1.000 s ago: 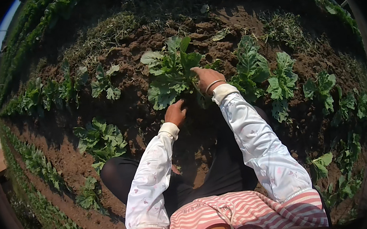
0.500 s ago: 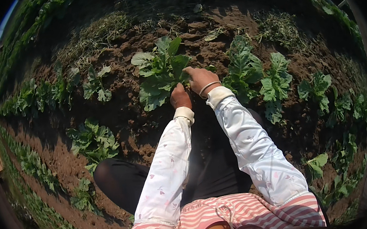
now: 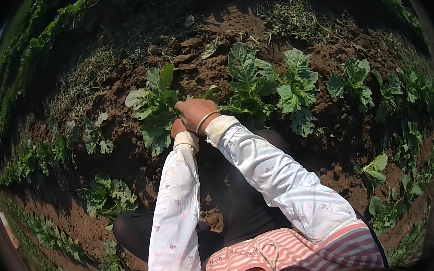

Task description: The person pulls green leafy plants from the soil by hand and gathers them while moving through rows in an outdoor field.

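A leafy green plant point(image 3: 153, 110) with broad, toothed leaves grows from brown soil just left of the middle. At its right side, my right hand point(image 3: 197, 112) is closed with bent fingers, and a leaf shows just beyond it. My left hand point(image 3: 177, 129) is closed below and beside it, against the plant's lower right leaves. The two hands nearly touch. Whatever lies in the fingers is hidden behind the hands and leaves. My right wrist has a light bangle; both forearms are in white patterned sleeves.
More leafy plants point(image 3: 246, 82) stand in the row to the right, and a smaller plant point(image 3: 97, 133) is on the left. Another plant point(image 3: 108, 195) grows beside my bent knee point(image 3: 132, 230). Dry cut grass point(image 3: 295, 20) lies on the soil beyond the row.
The view has shifted, so the plants on this row appear farther left. My hands stay at the same plant and have drawn closer together.
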`<state>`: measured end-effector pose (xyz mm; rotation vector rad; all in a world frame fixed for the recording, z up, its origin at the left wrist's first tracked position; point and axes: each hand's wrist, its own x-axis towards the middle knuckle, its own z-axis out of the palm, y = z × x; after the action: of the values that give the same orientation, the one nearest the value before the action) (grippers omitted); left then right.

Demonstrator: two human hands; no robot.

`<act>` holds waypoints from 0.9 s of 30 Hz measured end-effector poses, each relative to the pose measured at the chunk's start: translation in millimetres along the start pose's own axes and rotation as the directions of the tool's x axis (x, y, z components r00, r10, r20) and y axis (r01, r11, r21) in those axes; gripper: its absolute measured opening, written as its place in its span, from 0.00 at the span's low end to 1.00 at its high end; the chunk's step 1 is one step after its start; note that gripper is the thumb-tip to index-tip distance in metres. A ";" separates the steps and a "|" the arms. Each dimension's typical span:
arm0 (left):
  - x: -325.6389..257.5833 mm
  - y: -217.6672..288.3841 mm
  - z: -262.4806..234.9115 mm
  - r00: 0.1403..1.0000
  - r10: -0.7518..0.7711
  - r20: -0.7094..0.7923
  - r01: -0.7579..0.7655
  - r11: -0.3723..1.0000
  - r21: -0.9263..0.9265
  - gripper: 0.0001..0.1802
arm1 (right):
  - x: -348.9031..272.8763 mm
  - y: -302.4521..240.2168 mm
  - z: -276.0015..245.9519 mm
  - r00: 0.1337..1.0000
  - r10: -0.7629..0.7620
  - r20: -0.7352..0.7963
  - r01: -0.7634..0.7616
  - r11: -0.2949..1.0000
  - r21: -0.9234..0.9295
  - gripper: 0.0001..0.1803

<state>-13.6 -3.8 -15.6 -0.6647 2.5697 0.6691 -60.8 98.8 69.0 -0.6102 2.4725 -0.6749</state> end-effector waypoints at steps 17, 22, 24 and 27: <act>0.7 -19.3 34.2 1.000 -0.019 -0.010 0.011 0.846 -0.534 0.16 | 2.4 8.7 3.9 0.980 -0.071 -0.186 0.089 0.992 0.087 0.10; -32.5 -66.2 23.8 0.999 0.034 -0.012 -0.032 0.707 -0.706 0.11 | 2.1 4.7 4.8 0.979 -0.089 -0.181 0.105 0.991 0.080 0.12; -29.2 -78.4 19.3 0.977 -0.213 0.018 0.108 0.419 -0.901 0.09 | 3.2 3.0 4.6 0.971 -0.103 -0.216 0.129 0.985 0.111 0.11; -18.4 -76.7 20.8 0.958 -0.285 -0.047 0.084 0.430 -0.899 0.13 | 6.2 1.5 5.0 0.955 -0.150 -0.254 0.196 0.966 0.168 0.10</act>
<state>47.5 -45.6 -50.0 -1.3616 2.0364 2.0229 -63.2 95.0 62.3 -0.7133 2.5485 -1.1015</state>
